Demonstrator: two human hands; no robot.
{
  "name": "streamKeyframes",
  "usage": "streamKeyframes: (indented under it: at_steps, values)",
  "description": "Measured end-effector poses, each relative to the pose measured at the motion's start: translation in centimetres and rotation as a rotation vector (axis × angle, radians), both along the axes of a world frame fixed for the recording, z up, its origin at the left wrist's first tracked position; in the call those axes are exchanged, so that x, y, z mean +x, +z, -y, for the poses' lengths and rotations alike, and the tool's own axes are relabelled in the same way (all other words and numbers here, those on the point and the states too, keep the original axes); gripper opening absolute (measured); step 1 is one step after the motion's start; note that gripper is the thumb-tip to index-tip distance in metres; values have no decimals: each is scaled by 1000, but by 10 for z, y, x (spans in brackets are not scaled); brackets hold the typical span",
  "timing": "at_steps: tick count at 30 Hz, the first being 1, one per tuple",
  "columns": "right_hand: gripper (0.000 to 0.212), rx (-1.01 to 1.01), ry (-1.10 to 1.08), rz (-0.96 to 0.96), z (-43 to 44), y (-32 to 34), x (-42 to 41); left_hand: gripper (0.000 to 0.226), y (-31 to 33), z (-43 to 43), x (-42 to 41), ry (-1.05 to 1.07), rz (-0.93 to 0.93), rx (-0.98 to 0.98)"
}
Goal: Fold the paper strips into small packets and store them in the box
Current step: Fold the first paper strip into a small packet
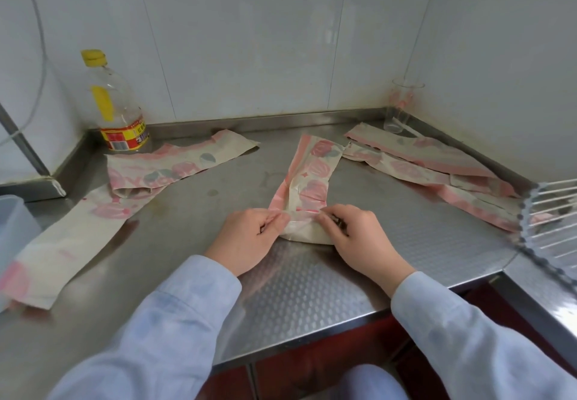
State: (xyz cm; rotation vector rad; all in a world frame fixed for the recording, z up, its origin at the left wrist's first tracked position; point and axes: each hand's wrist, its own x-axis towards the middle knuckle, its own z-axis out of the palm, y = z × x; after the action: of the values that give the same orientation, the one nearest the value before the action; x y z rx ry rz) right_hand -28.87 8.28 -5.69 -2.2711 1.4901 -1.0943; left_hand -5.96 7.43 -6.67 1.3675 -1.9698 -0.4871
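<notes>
A cream paper strip with pink prints (pixel 312 175) lies lengthwise on the steel counter (pixel 193 231), its near end folded over. My left hand (pixel 249 237) pinches the left side of that folded end. My right hand (pixel 359 237) pinches the right side, fingers curled on the fold. Two more strips (pixel 62 243) (pixel 175 165) lie to the left. Several overlapping strips (pixel 437 175) lie at the right. A translucent plastic box (pixel 12 231) stands at the far left edge, partly out of view.
An almost empty clear bottle with a yellow cap (pixel 115 109) stands in the back left corner. A clear glass (pixel 402 109) sits in the back right corner. A white wire rack (pixel 552 221) juts in at the right. The counter's front edge runs just below my wrists.
</notes>
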Motion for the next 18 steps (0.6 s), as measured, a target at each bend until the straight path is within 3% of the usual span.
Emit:
streamKeyframes:
  at_steps: [4, 7, 14, 18]
  values:
    - [19, 33, 76, 6, -1, 2, 1, 46, 2, 0, -1, -36, -51, 73]
    - [22, 51, 111, -26, -1, 2, 1, 30, 4, 1, -3, -84, -172, 86]
    - [17, 38, -27, -80, 3, -2, 3, 5, 4, 5, -13, 58, -87, -28]
    - [17, 53, -87, -155, 4, -5, 4, 11, 3, 5, -13, 49, -39, -75]
